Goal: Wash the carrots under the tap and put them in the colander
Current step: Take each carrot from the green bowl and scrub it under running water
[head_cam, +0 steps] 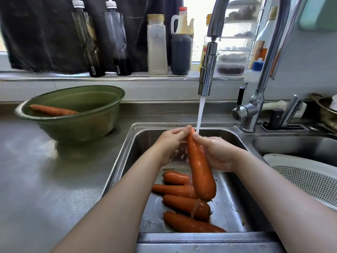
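Note:
A large orange carrot (199, 167) hangs nearly upright over the steel sink (127, 147), its thin end up under the running water (200, 112) from the tap (207, 70). My left hand (170, 143) pinches the thin end from the left. My right hand (218, 154) grips the upper part from the right. Several wet carrots (184, 203) lie on the sink floor below. One more carrot (52, 110) lies in the green bowl (76, 125) on the left counter. The white perforated colander (310, 179) sits at the right, in the second basin.
Bottles (156, 44) and jars line the window ledge behind the sink. The tap lever (240, 99) and a knife holder (284, 117) stand at the right rear. The wet steel counter (45, 179) stretches to the left of the sink.

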The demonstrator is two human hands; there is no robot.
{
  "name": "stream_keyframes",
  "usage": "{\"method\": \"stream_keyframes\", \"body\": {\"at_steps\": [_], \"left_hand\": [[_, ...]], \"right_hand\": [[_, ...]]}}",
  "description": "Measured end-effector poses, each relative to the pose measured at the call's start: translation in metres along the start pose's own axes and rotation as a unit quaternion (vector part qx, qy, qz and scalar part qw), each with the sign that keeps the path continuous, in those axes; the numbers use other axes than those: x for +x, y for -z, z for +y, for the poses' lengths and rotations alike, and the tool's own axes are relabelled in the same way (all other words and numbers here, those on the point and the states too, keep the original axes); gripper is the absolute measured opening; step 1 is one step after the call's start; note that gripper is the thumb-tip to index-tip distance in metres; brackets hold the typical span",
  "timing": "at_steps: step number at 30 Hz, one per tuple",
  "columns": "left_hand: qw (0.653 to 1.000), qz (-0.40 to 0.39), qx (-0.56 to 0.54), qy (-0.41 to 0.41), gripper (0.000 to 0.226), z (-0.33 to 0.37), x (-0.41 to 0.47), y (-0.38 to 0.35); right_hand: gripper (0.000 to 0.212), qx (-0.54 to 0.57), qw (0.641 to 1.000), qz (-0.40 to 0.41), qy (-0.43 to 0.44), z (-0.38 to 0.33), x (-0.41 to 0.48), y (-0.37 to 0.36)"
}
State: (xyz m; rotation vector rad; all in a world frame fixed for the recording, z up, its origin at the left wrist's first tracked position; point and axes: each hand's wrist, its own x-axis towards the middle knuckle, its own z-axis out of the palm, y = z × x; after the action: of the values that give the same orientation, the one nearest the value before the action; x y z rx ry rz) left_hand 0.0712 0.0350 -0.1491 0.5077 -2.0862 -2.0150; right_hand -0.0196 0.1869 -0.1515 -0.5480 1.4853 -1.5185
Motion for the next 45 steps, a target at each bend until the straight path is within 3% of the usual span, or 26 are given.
{"method": "stream_keyframes", "body": {"at_steps": [3,7,9,11,17,22,26,29,31,33,35,39,45], "left_hand": [[0.988,-0.125,-0.009,0.085,0.055,-0.002,-0.001,0.008],[0.948,-0.267,0.067,0.157,0.077,-0.012,-0.002,0.020],[0.952,-0.245,0.073,0.165,0.073,-0.012,0.000,0.024],[0.961,-0.213,0.065,0.164,0.054,-0.014,0.003,0.031],[0.974,-0.122,0.059,0.181,0.051,-0.014,0.003,0.049],[0.975,-0.077,0.080,0.191,0.064,-0.020,0.008,0.063],[0.970,-0.124,0.062,0.198,0.074,-0.015,0.003,0.064],[0.971,-0.128,0.049,0.198,0.081,-0.013,0.003,0.061],[0.968,-0.127,0.037,0.214,0.077,-0.012,0.002,0.060],[0.963,-0.132,0.013,0.237,0.069,-0.011,0.000,0.057],[0.958,-0.144,-0.005,0.249,0.065,-0.010,-0.001,0.055],[0.951,-0.187,-0.035,0.244,0.067,-0.008,-0.003,0.051],[0.961,-0.198,-0.007,0.192,0.070,-0.007,-0.005,0.039]], "right_hand": [[0.054,0.067,0.996,0.051,0.035,-0.002,0.001,0.004],[0.051,0.178,0.978,0.097,0.058,-0.005,0.007,0.008],[0.048,0.180,0.974,0.114,0.071,-0.005,0.009,0.008],[0.048,0.149,0.976,0.136,0.079,-0.004,0.010,0.008],[0.059,-0.012,0.975,0.206,0.084,-0.003,0.005,0.009],[0.031,-0.091,0.967,0.219,0.091,-0.002,0.004,-0.002],[0.016,-0.064,0.957,0.262,0.105,-0.006,0.008,-0.011],[0.024,-0.056,0.947,0.300,0.097,-0.007,0.010,-0.008],[0.025,0.034,0.967,0.237,0.090,-0.006,0.010,-0.004],[0.051,0.153,0.975,0.141,0.082,-0.003,0.008,-0.002],[0.064,0.159,0.977,0.111,0.084,-0.001,0.009,-0.002],[0.063,0.103,0.974,0.186,0.082,-0.001,0.016,-0.009],[0.028,0.041,0.942,0.325,0.071,-0.007,0.022,-0.005]]}}
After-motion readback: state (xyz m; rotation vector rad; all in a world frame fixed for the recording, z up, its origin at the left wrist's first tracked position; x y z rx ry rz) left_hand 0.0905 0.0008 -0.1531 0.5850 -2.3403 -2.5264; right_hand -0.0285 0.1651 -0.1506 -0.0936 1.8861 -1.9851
